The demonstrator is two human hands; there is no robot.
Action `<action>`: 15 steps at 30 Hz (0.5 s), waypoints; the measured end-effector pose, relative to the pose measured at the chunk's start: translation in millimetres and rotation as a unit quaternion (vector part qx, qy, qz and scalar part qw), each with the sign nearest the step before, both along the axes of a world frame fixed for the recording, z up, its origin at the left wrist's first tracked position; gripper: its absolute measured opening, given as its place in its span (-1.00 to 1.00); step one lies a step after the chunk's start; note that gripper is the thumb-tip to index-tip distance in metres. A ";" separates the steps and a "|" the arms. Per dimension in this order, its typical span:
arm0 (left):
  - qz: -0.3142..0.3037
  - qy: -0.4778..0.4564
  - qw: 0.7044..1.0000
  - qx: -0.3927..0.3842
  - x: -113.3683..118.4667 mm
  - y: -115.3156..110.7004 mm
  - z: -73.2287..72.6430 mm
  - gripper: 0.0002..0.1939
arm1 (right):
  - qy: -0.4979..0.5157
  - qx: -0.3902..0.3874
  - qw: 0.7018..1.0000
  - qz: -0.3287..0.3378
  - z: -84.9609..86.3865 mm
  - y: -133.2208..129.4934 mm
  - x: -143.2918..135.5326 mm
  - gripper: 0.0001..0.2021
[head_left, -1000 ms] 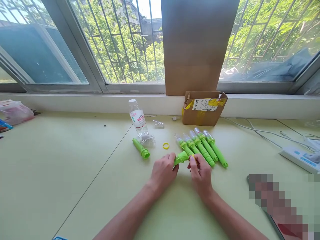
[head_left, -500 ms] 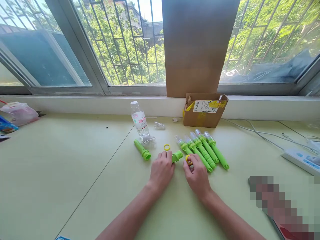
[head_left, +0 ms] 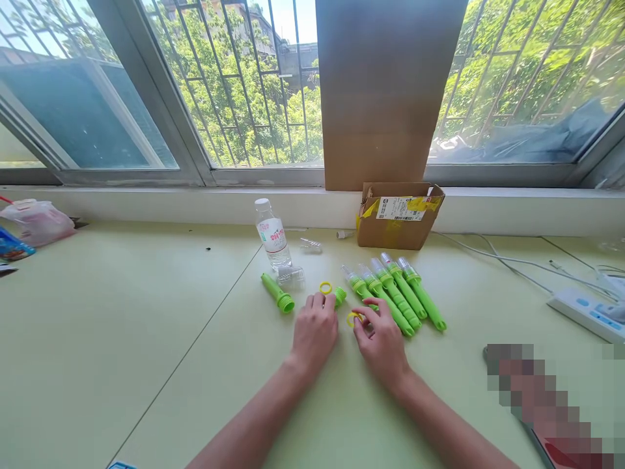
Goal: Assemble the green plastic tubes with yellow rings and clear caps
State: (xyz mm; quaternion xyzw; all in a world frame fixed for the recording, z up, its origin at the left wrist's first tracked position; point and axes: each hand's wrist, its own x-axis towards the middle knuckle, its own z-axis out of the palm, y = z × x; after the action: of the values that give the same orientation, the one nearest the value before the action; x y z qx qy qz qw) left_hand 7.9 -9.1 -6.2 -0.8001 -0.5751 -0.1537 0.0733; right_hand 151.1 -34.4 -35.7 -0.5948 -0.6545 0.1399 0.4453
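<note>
My left hand (head_left: 316, 326) is closed round a green threaded tube (head_left: 340, 296), whose screw end sticks out past the fingers; the rest is covered by the hand. Between the thumb and fingertips of my right hand (head_left: 383, 335) is a yellow ring (head_left: 352, 319), held a little right of the tube. A second yellow ring (head_left: 325, 287) lies on the table just beyond my left hand. Another green tube (head_left: 278, 294) with a threaded mouth rests to the left, beside ribbed clear plastic caps (head_left: 291, 277). Several green sticks with clear tips (head_left: 398, 296) lie side by side at the right.
A water bottle (head_left: 272, 234) stands behind the caps. Farther back are a small clear plastic piece (head_left: 311, 246) and an open cardboard box (head_left: 394, 221). A power strip (head_left: 586, 309) with cables sits at right, near a blurred-out object (head_left: 541, 404). Plastic bags (head_left: 39, 225) lie far left.
My right hand has brought the yellow ring leftward, away from the green sticks. The tube in my left hand has shifted slightly left, and less of it shows.
</note>
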 end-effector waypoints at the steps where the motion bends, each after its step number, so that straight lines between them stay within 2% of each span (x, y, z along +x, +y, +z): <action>1: 0.000 0.000 1.000 0.004 0.0 0.0 0.1 -0.83 | -0.009 0.001 1.000 -0.001 -0.1 0.0 0.1 -0.81; 6: 0.001 0.000 1.000 0.004 -0.5 -0.3 -0.8 -0.86 | -0.035 0.013 0.999 0.008 -0.3 0.2 0.8 -0.82; 15: 0.001 0.003 1.000 -0.007 -0.1 -0.8 -0.2 -0.89 | -0.023 0.005 0.999 0.027 -1.8 0.3 1.4 -0.86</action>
State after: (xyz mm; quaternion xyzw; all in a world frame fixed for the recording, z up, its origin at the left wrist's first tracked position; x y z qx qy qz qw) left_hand 7.8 -9.9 -6.3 -0.8006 -0.5767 -0.1472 0.0691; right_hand 152.5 -34.1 -37.4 -0.5778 -0.6813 0.1348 0.4287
